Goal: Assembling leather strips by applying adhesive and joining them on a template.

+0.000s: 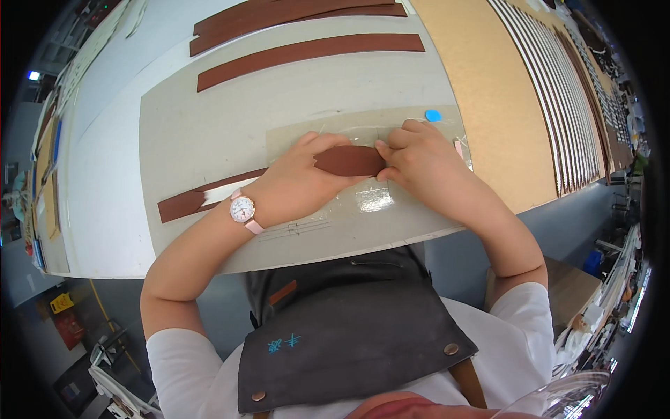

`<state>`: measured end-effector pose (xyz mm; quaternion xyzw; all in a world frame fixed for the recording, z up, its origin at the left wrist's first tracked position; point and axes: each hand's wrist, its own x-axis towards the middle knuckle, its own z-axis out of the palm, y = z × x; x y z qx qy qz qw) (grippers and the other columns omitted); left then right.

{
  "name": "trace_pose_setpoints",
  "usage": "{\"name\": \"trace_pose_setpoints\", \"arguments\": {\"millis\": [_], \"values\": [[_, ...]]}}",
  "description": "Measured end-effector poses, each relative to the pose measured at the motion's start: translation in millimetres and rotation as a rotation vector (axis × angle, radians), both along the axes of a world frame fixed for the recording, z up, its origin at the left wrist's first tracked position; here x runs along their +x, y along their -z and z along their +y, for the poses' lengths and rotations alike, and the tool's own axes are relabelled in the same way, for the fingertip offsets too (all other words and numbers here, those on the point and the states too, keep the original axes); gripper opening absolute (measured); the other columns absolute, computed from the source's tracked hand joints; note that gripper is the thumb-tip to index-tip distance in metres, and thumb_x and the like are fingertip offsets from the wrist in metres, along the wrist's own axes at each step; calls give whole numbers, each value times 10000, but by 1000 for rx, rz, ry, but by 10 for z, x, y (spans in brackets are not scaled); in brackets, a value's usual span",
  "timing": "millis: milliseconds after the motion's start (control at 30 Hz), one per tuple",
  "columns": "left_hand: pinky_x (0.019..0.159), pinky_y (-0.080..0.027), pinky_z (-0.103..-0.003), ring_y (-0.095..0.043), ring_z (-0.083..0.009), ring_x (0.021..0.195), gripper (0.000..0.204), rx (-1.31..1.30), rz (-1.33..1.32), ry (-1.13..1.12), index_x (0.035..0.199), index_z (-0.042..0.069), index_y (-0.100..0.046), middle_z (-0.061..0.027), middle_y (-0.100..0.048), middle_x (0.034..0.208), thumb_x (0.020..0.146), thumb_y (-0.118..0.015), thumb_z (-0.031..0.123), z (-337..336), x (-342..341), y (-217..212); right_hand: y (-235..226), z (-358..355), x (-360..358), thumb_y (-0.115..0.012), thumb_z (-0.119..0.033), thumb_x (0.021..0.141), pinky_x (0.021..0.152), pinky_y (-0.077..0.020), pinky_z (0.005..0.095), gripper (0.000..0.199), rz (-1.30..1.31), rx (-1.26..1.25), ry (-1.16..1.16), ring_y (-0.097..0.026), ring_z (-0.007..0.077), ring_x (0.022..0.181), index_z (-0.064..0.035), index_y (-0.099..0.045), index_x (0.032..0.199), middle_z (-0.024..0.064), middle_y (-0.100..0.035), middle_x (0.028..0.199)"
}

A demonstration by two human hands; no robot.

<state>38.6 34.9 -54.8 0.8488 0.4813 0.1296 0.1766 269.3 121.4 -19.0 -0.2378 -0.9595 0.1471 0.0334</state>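
A brown leather strip [351, 161] lies across the grey board in front of me, its left part [183, 206] running out beneath my left wrist with a white patch or backing showing. Thumb and fingers of my left hand [296, 173] grip the strip near its middle, and that wrist wears a watch with a pink strap. At the strip's right end, my right hand [427, 159] pinches the brown material between thumb and fingers. The fingertips partly hide that end. Under both hands is a clear, shiny plastic sheet [373, 199].
A single brown strip [310, 58] lies farther back, with a stack of brown strips [293, 21] behind it. A small blue piece [433, 116] sits beyond my right hand. Rows of narrow dark strips [558, 105] line the tan board [488, 91] at right.
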Motion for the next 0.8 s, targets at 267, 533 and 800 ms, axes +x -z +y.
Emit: {"name": "trace_pose_setpoints", "arguments": {"millis": [267, 533, 800], "values": [[934, -488, -397, -609, -264, 1118, 230, 198, -262, -198, 1070, 99, -765, -76, -692, 1163, 849, -779, 162, -268, -447, -230, -23, -23, 15, -730, -243, 884, 908, -473, 376, 402, -35, 25, 3, -568, 254, 957, 38, -726, 1173, 81, -632, 913], [932, -510, -409, -620, -297, 1088, 487, 332, 47, -90, 1314, 107, -651, -97, -666, 1193, 846, -780, 154, -214, -15, -420, -29, -89, 0, -716, -265, 895, 906, -470, 373, 382, -84, 109, 14, -592, 250, 961, 14, -740, 1155, 66, -692, 922], [867, -547, -388, -662, -252, 1030, 345, 91, 25, -96, 1193, 159, -765, -43, -685, 1202, 849, -772, 194, -50, 78, -313, 11, -86, 29, -719, -282, 889, 825, -475, 382, 352, -30, 145, 52, -615, 249, 915, -20, -763, 1120, 40, -725, 884]]}}
